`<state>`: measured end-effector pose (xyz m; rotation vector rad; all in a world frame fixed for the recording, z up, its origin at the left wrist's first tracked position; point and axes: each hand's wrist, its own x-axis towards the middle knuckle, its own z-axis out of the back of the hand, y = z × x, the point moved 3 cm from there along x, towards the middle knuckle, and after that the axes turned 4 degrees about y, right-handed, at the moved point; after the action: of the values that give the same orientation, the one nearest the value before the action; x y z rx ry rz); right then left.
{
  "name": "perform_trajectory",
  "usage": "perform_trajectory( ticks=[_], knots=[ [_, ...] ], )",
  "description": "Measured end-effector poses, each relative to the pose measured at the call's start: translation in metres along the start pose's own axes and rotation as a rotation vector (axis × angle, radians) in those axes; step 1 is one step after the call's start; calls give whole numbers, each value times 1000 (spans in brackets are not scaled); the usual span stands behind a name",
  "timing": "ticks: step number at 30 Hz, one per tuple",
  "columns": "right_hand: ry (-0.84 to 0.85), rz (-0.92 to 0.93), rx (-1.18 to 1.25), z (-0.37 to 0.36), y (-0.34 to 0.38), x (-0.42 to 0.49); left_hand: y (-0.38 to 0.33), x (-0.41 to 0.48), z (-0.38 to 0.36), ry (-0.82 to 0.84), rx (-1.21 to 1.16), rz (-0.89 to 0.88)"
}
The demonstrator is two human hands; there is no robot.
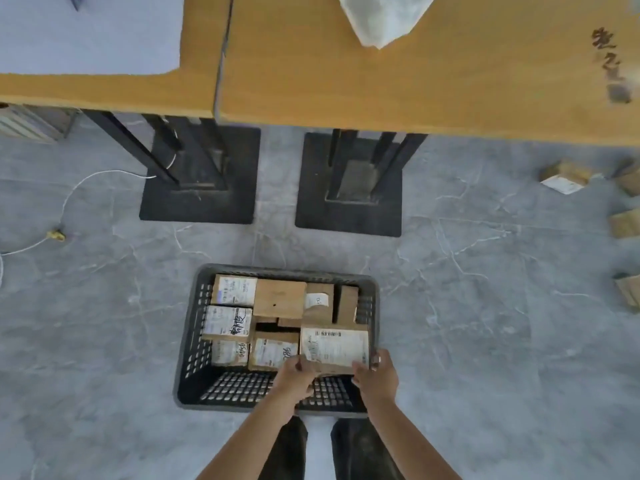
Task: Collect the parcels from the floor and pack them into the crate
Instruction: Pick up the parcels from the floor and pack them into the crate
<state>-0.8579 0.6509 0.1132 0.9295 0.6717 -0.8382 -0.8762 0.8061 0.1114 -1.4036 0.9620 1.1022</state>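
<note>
A dark plastic crate (194,344) with perforated walls sits on the grey floor just in front of my feet. Several cardboard parcels with white labels lie packed inside it, filling the far and left parts. Both hands hold one labelled cardboard parcel (334,348) over the crate's near right corner: my left hand (294,374) grips its near left edge, my right hand (375,374) its near right edge. More cardboard parcels (566,176) lie on the floor at the far right, and another parcel (627,223) is cut off by the frame's edge.
A long wooden tabletop (415,88) spans the upper view, with a white bag (381,15) on it. Two black table bases (201,174) (349,188) stand on the floor beyond the crate. A white cable (69,199) trails at the left.
</note>
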Motion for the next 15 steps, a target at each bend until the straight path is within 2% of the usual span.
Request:
perform_trajectory(
  ticks=[4,5,7,10,12,15],
  knots=[
    [-72,14,71,-44,-7,89,-18,81,-6,74,-48,-54],
    [-113,2,105,-53,-7,108,-24,97,-5,40,-56,-62],
    [-202,-52,194,-69,-11,139,-29,129,-6,-17,18,-115],
    [-251,-101,302,-88,-22,176,-29,157,-8,-12,214,-153],
    [-217,-154,347,-96,-31,192,-23,165,-10,32,301,-122],
    [-11,-219,332,-101,-42,209,-11,171,-4,40,357,-34]
  ],
)
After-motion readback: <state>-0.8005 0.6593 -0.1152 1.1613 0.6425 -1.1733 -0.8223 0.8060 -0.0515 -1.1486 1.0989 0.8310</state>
